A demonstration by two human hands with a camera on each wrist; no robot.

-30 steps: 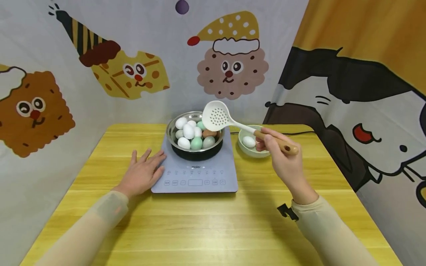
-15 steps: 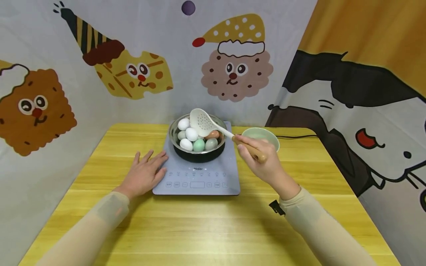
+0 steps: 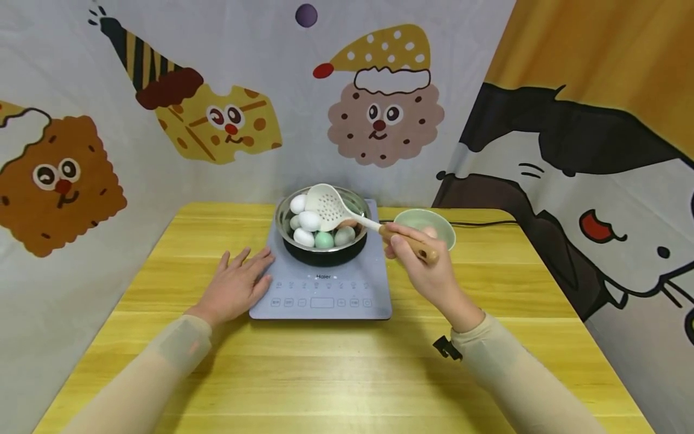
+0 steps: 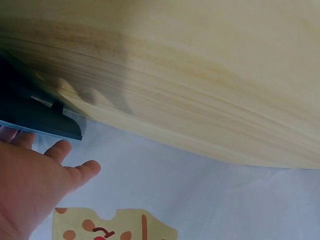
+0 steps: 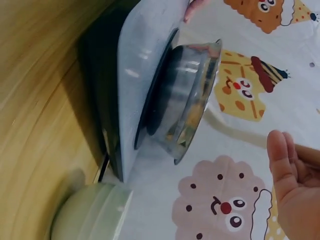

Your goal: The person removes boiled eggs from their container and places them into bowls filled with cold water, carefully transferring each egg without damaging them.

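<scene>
My right hand (image 3: 425, 265) grips the wooden handle (image 3: 414, 244) of a white slotted spoon (image 3: 331, 210). Its perforated head overlaps the eggs (image 3: 309, 221) heaped in a steel pot (image 3: 282, 226), covering some of them. The eggs in sight are white, pale green, greyish and brown. Under the pot is a lavender induction cooktop (image 3: 322, 292). My left hand (image 3: 230, 286) lies with fingers spread, fingertips at the cooktop's left edge; in the left wrist view its fingers (image 4: 82, 172) are beside the dark underside. The right wrist view shows the pot (image 5: 190, 85) from the side.
A pale green bowl (image 3: 412, 212) stands right of the cooktop, behind my right hand, with a pinkish rounded thing (image 3: 429, 231) inside. A black cord (image 3: 485, 224) runs along the back of the wooden table (image 3: 325, 374). A printed cloth (image 3: 271, 169) hangs behind.
My right hand has moved left and a little down, bringing the slotted spoon's head from the pot's right rim over the eggs. My left hand stays at the cooktop's edge.
</scene>
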